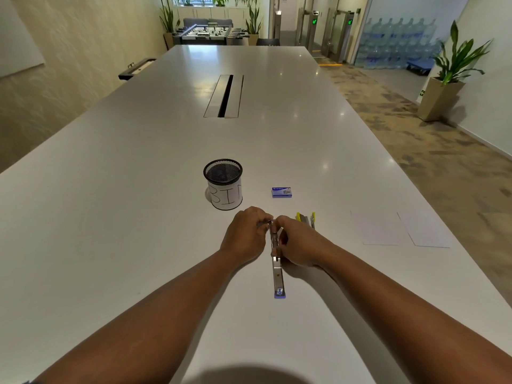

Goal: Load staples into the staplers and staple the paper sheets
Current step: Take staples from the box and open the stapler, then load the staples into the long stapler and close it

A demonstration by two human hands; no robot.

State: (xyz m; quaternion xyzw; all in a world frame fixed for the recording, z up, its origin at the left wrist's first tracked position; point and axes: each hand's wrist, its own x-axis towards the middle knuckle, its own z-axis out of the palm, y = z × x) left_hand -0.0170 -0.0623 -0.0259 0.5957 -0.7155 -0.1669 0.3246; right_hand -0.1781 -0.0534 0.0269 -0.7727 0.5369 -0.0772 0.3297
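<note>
A blue stapler [278, 275] lies swung fully open on the white table [138, 217], its blue-tipped arm pointing toward me. My left hand [245, 235] and my right hand [297, 245] meet over its far half, fingertips pinched at the metal staple channel. Whether a strip of staples is between the fingers I cannot tell. A yellow stapler [305, 219] lies just right of my right hand. The small blue staple box [281, 192] sits farther back. Two white paper sheets [399, 228] lie to the right.
A black mesh cup [224, 184] with a paper label reading BIN stands left of the staple box, behind my left hand. A cable slot [224, 96] runs along the table's middle. The table's right edge drops to carpeted floor.
</note>
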